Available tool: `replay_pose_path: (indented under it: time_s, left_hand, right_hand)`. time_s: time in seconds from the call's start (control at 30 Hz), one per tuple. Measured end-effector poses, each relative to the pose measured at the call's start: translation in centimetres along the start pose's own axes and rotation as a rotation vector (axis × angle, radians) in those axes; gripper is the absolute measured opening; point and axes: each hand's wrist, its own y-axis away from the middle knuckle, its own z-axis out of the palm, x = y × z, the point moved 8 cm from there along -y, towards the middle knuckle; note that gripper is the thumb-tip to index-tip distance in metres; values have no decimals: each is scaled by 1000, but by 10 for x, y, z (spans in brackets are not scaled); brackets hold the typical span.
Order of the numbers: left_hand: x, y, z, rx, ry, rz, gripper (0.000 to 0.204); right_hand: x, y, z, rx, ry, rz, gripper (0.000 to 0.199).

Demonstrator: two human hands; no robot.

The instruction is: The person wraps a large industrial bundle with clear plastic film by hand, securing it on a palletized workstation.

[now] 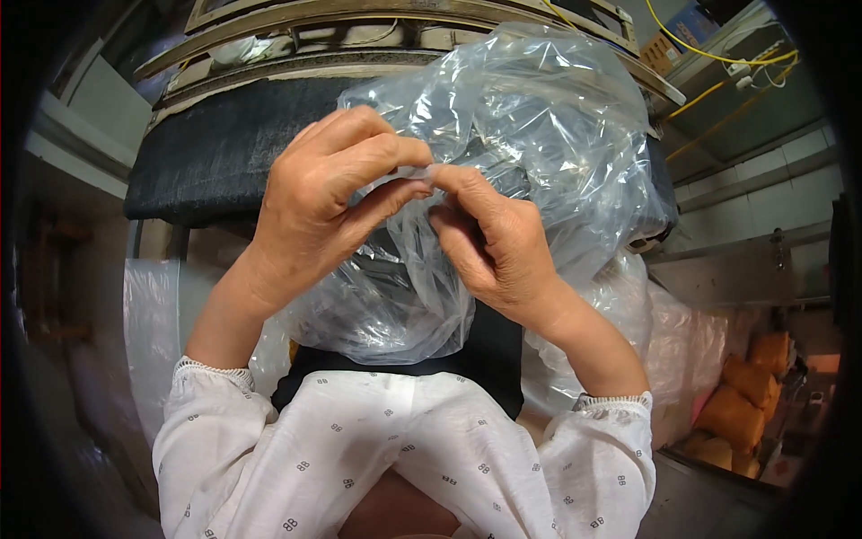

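A large clear plastic bag (584, 117) lies crumpled over a dark padded surface and hangs down onto my lap. My left hand (332, 184) is closed, thumb and forefinger pinching a gathered edge of the bag. Close against it, my right hand (494, 238) is closed as well, its fingers curled at the same gathered bit of plastic. The two sets of fingertips nearly touch. Something dark shows through the bag, too blurred by the film to name.
The dark padded surface (202, 148) spans the far side, with wooden rails (377, 13) behind it. Yellow cables (691, 36) run at the upper right beside a cardboard box (660, 54). More plastic film (673, 332) and stacked orange-brown bundles (741, 391) are at the right.
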Motion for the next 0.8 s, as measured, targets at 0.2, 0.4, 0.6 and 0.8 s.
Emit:
replay_pose_path:
  time_s: [0.2, 0.4, 0.6, 0.8]
  left_hand:
    - [2, 15, -25, 200, 199, -101, 21]
    - [-49, 91, -126, 544, 944, -202, 20]
    - [-116, 237, -387, 1156, 222, -617, 33]
    - [-264, 272, -435, 840, -623, -537, 30]
  right_hand:
    - [-33, -30, -52, 252, 396, -528, 27]
    - [-20, -60, -31, -333, 551, -179, 19]
    - [-2, -11, -64, -242, 754, -253, 26]
    - [102, 170, -65, -660, 704, 75, 28]
